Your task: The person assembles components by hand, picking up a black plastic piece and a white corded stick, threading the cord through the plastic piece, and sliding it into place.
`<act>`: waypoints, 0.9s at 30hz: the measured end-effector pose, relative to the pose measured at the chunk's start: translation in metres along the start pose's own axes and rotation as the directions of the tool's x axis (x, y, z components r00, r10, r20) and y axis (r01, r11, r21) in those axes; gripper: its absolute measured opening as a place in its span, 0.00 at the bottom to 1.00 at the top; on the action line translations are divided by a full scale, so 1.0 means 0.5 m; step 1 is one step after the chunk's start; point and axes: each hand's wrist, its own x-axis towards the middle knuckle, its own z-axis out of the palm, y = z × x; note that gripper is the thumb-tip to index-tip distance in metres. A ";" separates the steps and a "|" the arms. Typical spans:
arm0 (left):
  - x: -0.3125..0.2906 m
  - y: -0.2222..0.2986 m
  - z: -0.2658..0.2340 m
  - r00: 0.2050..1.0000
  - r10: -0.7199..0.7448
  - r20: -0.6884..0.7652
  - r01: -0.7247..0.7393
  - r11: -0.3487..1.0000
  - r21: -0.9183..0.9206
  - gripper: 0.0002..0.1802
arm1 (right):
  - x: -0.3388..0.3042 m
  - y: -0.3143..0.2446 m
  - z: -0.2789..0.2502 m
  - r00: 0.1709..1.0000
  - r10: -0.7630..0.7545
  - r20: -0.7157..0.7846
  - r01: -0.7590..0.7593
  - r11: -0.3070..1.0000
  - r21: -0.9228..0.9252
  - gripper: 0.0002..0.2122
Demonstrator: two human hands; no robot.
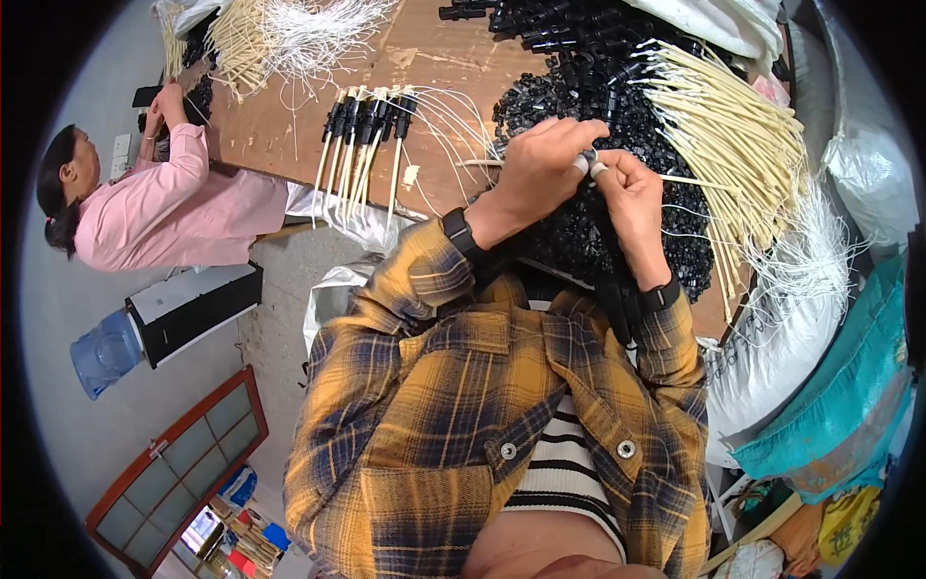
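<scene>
A person in a mustard-and-navy plaid shirt (424,367) works with two bare hands at a brown wooden table (439,58), just above and right of the frame's center. The left hand (550,166) and the right hand (634,193) meet, fingertips drawn together and clamped on a small dark piece (589,155), mostly hidden between them. A slim cream-colored cord (690,179) extends rightward from beside the right hand; whether the fingers grip it cannot be told. Beneath the hands spreads a heap of small glossy black parts (675,236). A thick bundle of cream cords with white ends (743,145) fans across the upper right. At upper center left, a row of cream cords fitted with black tubular sleeves (362,124) lies at the table's edge. In the upper left, a co-worker in a pink shirt (159,207) sits at the same table.
</scene>
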 end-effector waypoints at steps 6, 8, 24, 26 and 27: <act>-0.003 0.010 -0.007 0.989 -0.139 0.045 0.142 0.987 -0.072 0.19 | -0.010 -0.003 -0.002 1.000 -0.009 0.009 0.007 0.981 0.192 0.04; -0.010 -0.002 -0.003 0.851 -0.464 0.245 0.524 0.734 -0.431 0.19 | -0.013 0.003 -0.003 0.991 -0.132 -0.028 0.132 0.991 -0.003 0.03; 0.027 -0.011 -0.015 0.979 0.188 -0.077 -0.191 0.981 -0.029 0.21 | -0.018 -0.040 -0.032 0.971 0.169 0.171 -0.188 0.977 0.103 0.06; 0.020 -0.022 -0.039 0.972 0.235 0.019 -0.235 0.972 0.014 0.25 | -0.020 -0.036 -0.045 0.958 0.192 0.211 -0.224 0.964 0.144 0.07; 0.008 -0.040 -0.051 0.970 0.147 0.191 -0.155 0.988 0.025 0.25 | -0.022 -0.038 -0.045 0.991 0.040 0.129 -0.041 0.999 0.000 0.08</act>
